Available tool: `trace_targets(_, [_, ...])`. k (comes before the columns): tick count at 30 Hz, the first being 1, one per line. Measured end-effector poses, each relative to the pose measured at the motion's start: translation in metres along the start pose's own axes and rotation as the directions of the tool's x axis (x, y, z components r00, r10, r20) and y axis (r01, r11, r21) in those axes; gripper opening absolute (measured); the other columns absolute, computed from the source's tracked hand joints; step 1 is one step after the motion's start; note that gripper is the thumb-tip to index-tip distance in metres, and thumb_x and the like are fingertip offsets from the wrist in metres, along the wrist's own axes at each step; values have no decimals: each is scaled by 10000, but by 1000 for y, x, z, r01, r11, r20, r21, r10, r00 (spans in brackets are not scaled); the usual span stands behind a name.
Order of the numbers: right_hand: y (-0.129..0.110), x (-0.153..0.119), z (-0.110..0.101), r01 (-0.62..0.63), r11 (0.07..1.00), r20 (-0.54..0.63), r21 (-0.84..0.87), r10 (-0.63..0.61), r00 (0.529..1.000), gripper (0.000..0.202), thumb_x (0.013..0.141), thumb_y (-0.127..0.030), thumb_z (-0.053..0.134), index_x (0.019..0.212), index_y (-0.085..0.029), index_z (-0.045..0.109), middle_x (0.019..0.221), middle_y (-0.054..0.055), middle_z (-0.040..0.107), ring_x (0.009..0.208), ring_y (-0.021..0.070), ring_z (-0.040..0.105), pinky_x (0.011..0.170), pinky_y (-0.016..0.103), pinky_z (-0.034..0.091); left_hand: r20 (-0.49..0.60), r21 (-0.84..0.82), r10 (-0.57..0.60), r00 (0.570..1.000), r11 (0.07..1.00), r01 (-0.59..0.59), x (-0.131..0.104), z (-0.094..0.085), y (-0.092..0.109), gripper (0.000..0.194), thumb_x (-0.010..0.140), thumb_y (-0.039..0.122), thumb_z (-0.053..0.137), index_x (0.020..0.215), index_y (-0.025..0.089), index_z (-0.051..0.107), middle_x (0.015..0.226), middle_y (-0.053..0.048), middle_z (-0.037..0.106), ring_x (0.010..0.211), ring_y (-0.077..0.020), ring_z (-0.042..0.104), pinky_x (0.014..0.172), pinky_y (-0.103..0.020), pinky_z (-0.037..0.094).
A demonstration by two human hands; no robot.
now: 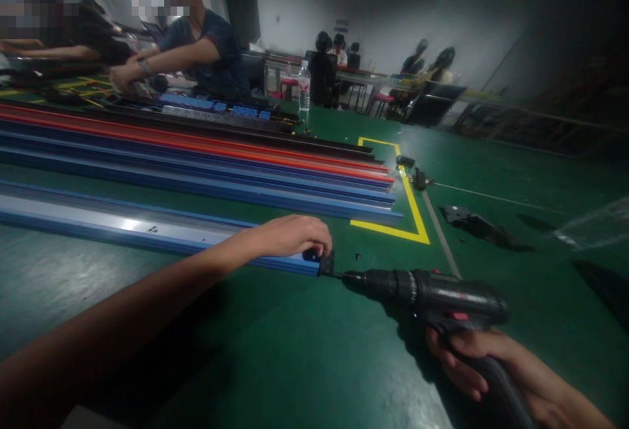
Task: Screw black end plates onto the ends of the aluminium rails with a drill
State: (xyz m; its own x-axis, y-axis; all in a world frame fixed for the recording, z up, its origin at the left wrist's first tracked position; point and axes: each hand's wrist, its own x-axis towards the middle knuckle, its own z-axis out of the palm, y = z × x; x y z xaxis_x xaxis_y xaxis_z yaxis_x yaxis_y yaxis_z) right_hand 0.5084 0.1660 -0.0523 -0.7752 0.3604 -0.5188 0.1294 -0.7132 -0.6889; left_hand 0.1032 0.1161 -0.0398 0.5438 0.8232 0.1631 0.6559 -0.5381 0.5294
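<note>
My right hand [474,357] is wrapped round the handle of a black cordless drill [457,298], which lies level and points left. The tip of its bit meets a small black end cap [327,263] at the right end of a long blue-edged metal rail [122,224]. Over that same end curls my left hand [297,236], its fingers closed on the cap; the fingertips are partly hidden. A tiny black screw [358,257] stands on the green tabletop just right of the cap.
Behind lie several long blue rails [295,196], red rails [275,154] and black rails. Yellow tape [415,213] marks the table near their ends. Small black parts [455,213] and a plastic bag [597,226] lie right. A water bottle [304,87] stands at the back, near a co-worker [206,42].
</note>
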Motion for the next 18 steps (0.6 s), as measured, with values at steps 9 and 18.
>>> trace_targets(9, [2,1,-2,8,1000,-1,-23,-8,1000,257,786,-301,759,929,-88,747,732,43,641,447,40,461,487,205,487,1,-4,2,1000,1000,-2,0,-1,1,235,924,52,518,910,216,685,927,-3,678,886,-129,607,801,-251,443])
trace_targets(18, [2,0,-4,-6,1000,11,-4,6,1000,257,791,-299,760,940,-90,748,739,37,641,456,37,462,479,191,466,-16,-16,19,1000,1000,-19,0,0,0,246,913,49,517,908,217,696,909,-5,680,863,-131,607,783,-254,440])
